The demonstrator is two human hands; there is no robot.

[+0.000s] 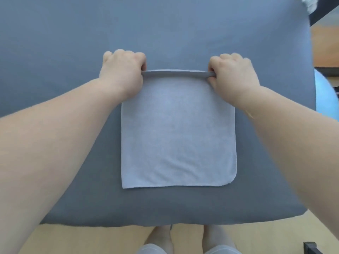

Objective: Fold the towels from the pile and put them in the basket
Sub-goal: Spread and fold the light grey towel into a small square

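A pale blue towel (pixel 178 136) lies flat on the grey-blue covered table (pixel 73 43), near its front edge. Its far edge is lifted slightly off the surface and shows as a darker band. My left hand (pixel 122 72) pinches the far left corner of that edge. My right hand (pixel 233 76) pinches the far right corner. Both hands are closed on the cloth. The near edge of the towel rests flat. No basket is in view.
A white crumpled cloth (pixel 310 4) shows at the top right corner, past the table's edge. A light blue rounded object (pixel 324 96) sits to the right of the table. The wooden floor (pixel 91 239) and my feet are below the front edge.
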